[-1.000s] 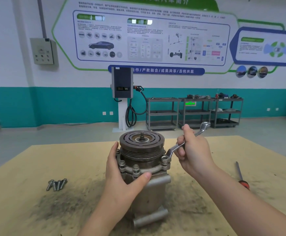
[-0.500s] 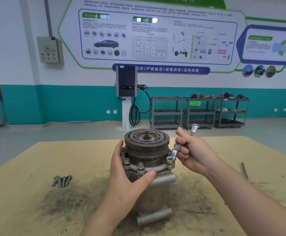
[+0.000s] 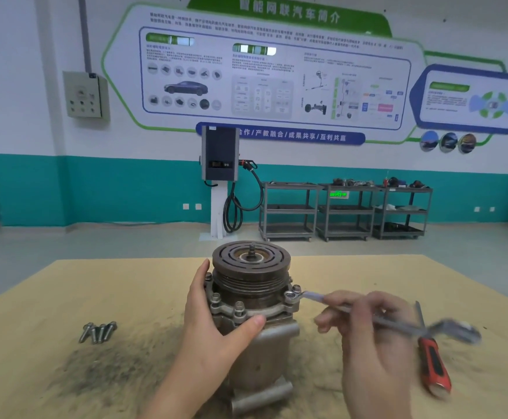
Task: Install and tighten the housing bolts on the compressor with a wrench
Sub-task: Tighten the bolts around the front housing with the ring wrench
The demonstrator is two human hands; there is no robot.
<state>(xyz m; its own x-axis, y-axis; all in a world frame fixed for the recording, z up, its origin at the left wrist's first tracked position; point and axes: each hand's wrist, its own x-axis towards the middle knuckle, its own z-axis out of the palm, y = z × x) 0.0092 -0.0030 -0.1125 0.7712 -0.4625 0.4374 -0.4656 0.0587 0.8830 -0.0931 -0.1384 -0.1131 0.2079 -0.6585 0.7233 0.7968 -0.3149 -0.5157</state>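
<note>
The grey metal compressor point(image 3: 255, 300) stands upright on the yellow table point(image 3: 50, 297), its grooved pulley on top. Several bolts sit in its housing flange. My left hand point(image 3: 213, 325) wraps round the flange's left and front side, thumb across the front. A silver wrench point(image 3: 352, 311) has its ring end on the bolt point(image 3: 292, 296) at the flange's right side. My right hand point(image 3: 370, 331), blurred by motion, grips the wrench handle, which points right and toward me. Several loose bolts point(image 3: 98, 331) lie on the table at the left.
A screwdriver with a red-and-black handle point(image 3: 432, 362) lies on the table right of my right hand. Dark grit is spread on the table around the compressor. Beyond the table are a charging post point(image 3: 219, 176) and grey shelf carts point(image 3: 343, 211) along the wall.
My right hand has swung the wrench handle from pointing away at the upper right round to the right and toward me, ring end staying on the bolt. The left hand stays on the flange.
</note>
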